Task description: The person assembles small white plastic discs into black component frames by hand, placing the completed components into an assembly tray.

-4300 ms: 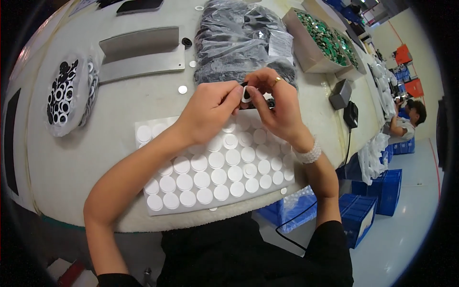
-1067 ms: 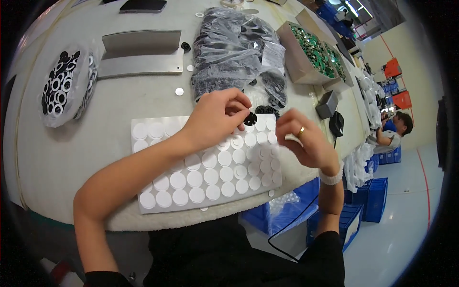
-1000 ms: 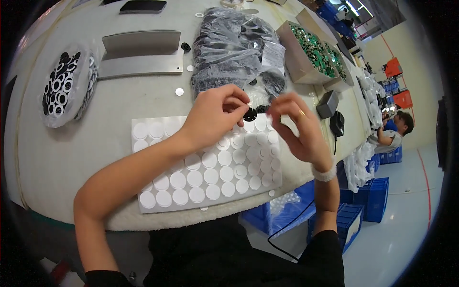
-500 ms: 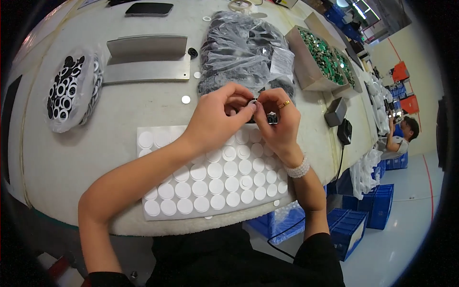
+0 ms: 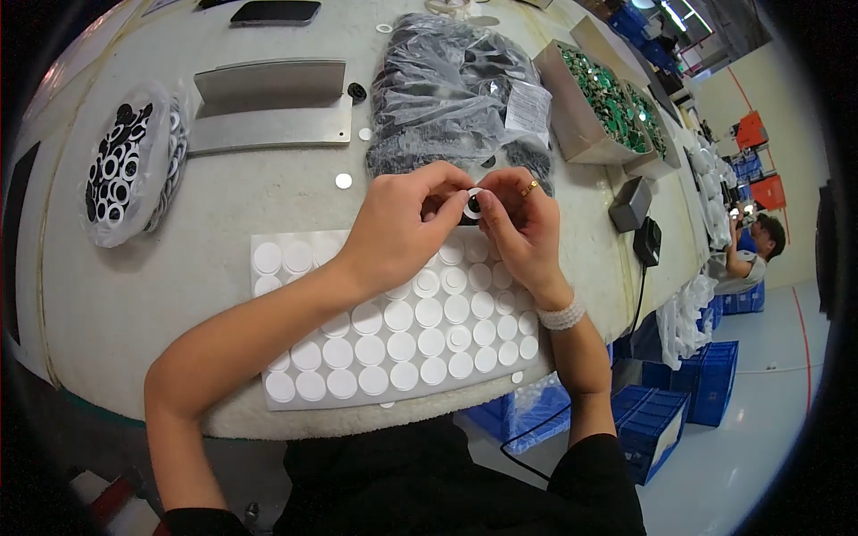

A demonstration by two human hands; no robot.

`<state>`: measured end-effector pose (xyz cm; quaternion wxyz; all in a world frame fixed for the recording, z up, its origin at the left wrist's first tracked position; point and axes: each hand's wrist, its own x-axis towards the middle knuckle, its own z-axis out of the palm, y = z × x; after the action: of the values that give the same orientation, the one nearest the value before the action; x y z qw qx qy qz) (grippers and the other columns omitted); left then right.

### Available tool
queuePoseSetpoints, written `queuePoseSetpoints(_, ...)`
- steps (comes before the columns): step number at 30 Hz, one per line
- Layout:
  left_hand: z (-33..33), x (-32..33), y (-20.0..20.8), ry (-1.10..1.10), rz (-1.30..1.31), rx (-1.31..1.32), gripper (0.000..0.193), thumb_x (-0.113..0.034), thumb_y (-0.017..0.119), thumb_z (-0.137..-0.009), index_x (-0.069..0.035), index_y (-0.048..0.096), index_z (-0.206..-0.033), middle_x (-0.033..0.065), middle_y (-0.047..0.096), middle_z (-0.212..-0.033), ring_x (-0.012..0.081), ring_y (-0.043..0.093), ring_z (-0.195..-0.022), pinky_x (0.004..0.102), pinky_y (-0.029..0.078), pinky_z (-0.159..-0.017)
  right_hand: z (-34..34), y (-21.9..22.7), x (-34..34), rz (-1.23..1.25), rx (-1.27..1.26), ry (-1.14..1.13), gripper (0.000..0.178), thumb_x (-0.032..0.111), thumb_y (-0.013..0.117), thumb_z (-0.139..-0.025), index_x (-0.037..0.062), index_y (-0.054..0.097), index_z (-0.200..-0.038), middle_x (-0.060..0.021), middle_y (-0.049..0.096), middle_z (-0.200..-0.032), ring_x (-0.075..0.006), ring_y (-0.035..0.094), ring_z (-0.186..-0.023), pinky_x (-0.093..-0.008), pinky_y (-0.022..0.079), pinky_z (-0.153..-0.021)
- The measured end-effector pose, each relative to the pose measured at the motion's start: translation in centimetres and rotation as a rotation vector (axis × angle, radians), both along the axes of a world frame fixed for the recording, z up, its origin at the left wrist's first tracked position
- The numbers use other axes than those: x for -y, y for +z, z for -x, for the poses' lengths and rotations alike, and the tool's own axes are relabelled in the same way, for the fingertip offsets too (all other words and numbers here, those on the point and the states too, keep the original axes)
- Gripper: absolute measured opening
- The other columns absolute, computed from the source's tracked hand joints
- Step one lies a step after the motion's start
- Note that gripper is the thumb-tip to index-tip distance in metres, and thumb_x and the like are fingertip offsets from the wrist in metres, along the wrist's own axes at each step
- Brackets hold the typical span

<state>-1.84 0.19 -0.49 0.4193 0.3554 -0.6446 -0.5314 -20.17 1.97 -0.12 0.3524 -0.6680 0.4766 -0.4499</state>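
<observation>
My left hand point(image 5: 404, 219) and my right hand point(image 5: 527, 234) meet above the far edge of a sheet of round white stickers point(image 5: 398, 314). Between them they pinch a small round black part with a white ring point(image 5: 473, 204) on its face. Thumbs and forefingers press its rim from both sides. Fingertips cover some of its edge. Just beyond the hands lies a clear plastic bag of black parts point(image 5: 438, 107). A bag of black parts with white rings point(image 5: 116, 170) stands at the far left.
Behind the sheet to the left is an angled metal fixture point(image 5: 268, 121), with a phone point(image 5: 275, 12) farther back. Boxes of green circuit boards point(image 5: 590, 98), a dark block point(image 5: 631, 205) and a black adapter point(image 5: 647, 241) stand right. Blue crates point(image 5: 652, 429) sit below; a person point(image 5: 751, 255) works beyond.
My hands have turned the small part, so its white ring and black centre now face me. My right thumb now lies along its edge.
</observation>
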Motion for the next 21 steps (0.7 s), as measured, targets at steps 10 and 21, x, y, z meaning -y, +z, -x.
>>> queuePoseSetpoints(10, 0.02, -0.35, 0.3, -0.005, 0.115, 0.048, 0.018, -0.012, 0.057, -0.093, 0.004, 0.061, -0.1, 0.0102, 0.069, -0.08, 0.0111, 0.066, -0.072, 0.0254, 0.051, -0.065, -0.38, 0.07, -0.47, 0.016, 0.101, 0.036, 0.011, 0.005, 0.058, -0.093, -0.0017, 0.053, -0.1, -0.0029, 0.065, -0.079, -0.006, 0.061, -0.066, -0.0182, 0.048, -0.058)
queuePoseSetpoints(21, -0.02, -0.49, 0.28, 0.032, 0.243, 0.092, 0.016, -0.013, 0.055, -0.094, 0.003, 0.06, -0.096, 0.0088, 0.066, -0.073, 0.0109, 0.063, -0.064, 0.0246, 0.05, -0.059, 0.04, -0.41, -0.35, -0.031, 0.063, 0.078, 0.009, 0.008, 0.055, -0.095, -0.0009, 0.055, -0.095, 0.0002, 0.058, -0.065, -0.0032, 0.05, -0.054, -0.0183, 0.038, -0.048)
